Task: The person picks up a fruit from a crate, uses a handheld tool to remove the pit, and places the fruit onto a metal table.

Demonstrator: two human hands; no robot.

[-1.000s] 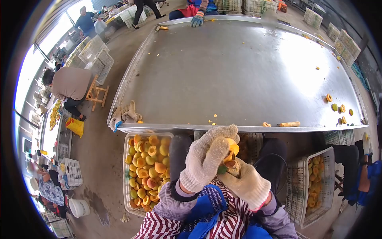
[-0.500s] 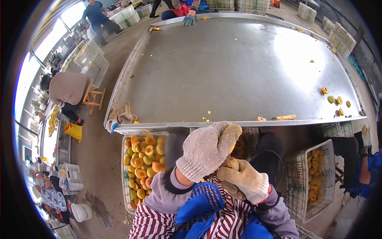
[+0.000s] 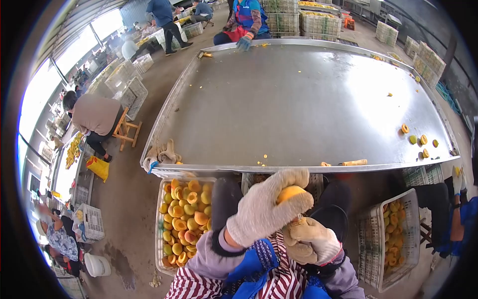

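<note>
My left hand [image 3: 269,207], in a pale knitted glove, is wrapped round a yellow-orange apricot [image 3: 291,193] above my lap. Just below and to the right, my right hand [image 3: 313,240], gloved too, has its fingers closed close against the left fingertips. Whatever sits in the right hand's grip is too small and covered to name. Left of my knees stands a white crate [image 3: 160,234] heaped with apricots [image 3: 186,214], several of them opened halves. The metal table [image 3: 279,114] lies in front of both hands.
Loose gloves [image 3: 164,152] lie at the table's near-left corner. Fruit pieces [image 3: 423,139] and a yellowish stick [image 3: 354,162] are near its right and front edges. Another crate [image 3: 371,244] of fruit stands at right. A co-worker's gloved hand [image 3: 244,44] rests on the far edge.
My left hand has turned, so the apricot now shows between thumb and fingers. Both hands sit slightly lower in view. The camera has tilted up a little, showing more of the far side.
</note>
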